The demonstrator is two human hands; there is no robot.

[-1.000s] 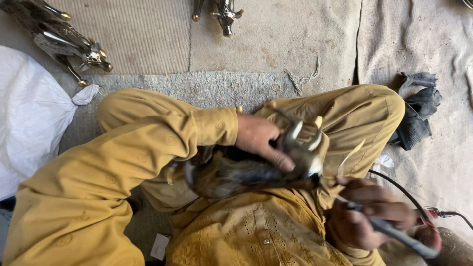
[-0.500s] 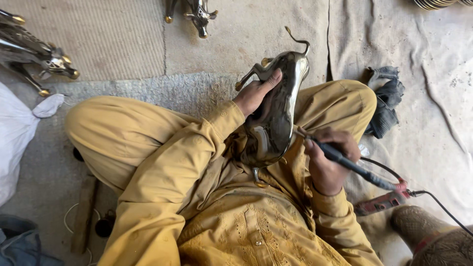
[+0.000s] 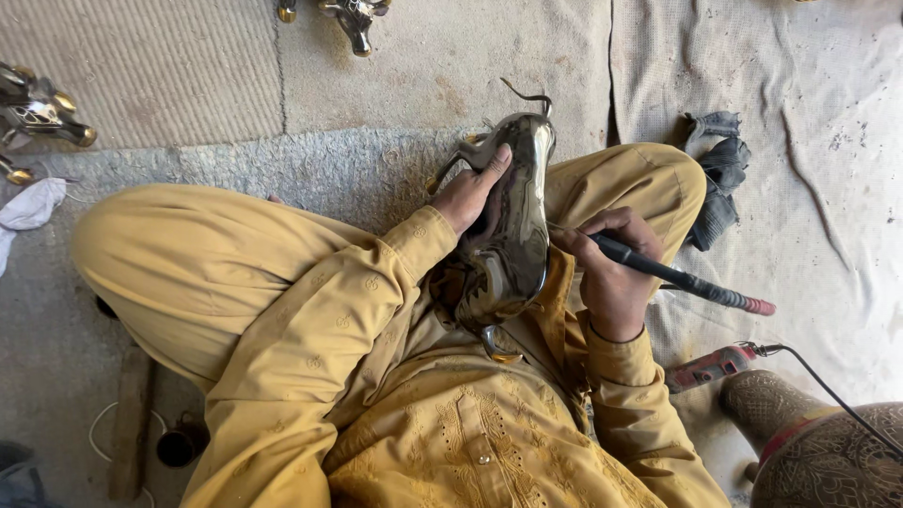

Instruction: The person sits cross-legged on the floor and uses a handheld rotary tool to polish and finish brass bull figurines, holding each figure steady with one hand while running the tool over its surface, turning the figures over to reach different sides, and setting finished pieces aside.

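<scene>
My left hand (image 3: 470, 193) clamps the polished metal animal figurine (image 3: 513, 226) from its left side. My right hand (image 3: 611, 273) pinches the black engraving tool (image 3: 682, 279), tip near the figurine's right flank.

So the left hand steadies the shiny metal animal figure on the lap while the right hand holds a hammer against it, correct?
Not quite. The head view shows the right hand holding a slim pen-shaped tool, black with a red end, not a hammer. The rest stands: the left hand steadies the shiny metal animal figure on the lap.
</scene>
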